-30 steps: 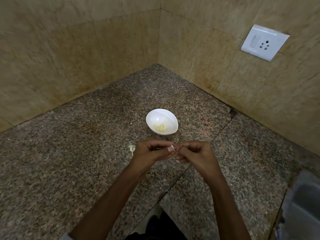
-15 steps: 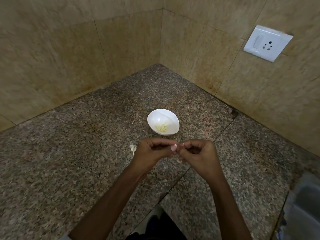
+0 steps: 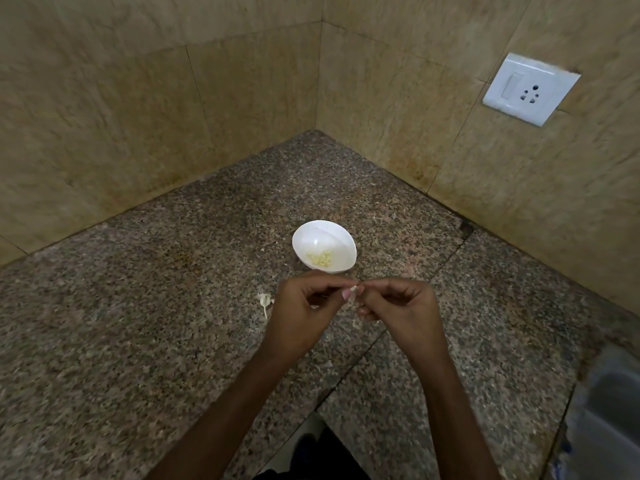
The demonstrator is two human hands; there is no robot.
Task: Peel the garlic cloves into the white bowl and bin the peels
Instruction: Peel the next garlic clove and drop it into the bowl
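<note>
Fingertips: the thumb and forefinger tips (image 3: 345, 294) of both hands are meeting on one small pale garlic clove (image 3: 353, 289), and the other fingers are curling inward.
Left hand (image 3: 304, 306): is pinching the clove's left end, with the thumbnail against it.
Right hand (image 3: 398, 306): is pinching the right end, apparently picking at the skin. How much peel is left cannot be told.
Clove axis: seems to be running left to right between the hands, though it is too small to be sure.
Key relation: the round white bowl (image 3: 301, 237) is sitting just beyond the fingertips and slightly left, so the left hand is marginally nearer.
Bowl contents: several peeled yellowish cloves (image 3: 320, 258) are lying at the bottom.
Speckled brown granite counter (image 3: 138, 323): is carrying a pale garlic stalk scrap (image 3: 265, 301) just beside the left hand.
Right edge: a blurred grey shape (image 3: 606, 410) is showing; whether it is the bin cannot be told.
</note>
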